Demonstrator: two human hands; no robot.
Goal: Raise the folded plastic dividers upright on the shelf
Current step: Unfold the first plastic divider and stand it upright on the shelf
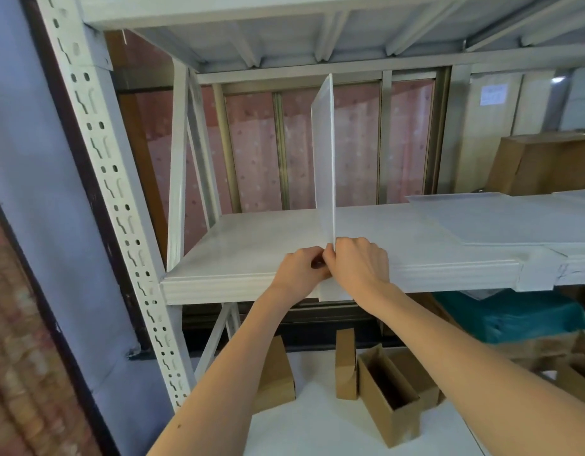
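Below my arms: open cardboard box (388, 390) on white lower surface. My left hand (301, 268) and right hand (360, 264) meet at shelf (251, 255) front edge, fingers curled, both pinching bottom front corner of plastic divider (324, 159). Divider stands upright between hands, running back across shelf. Folded dividers (514, 218) lie flat, well right. Behind: window (251, 149), pinkish covering.
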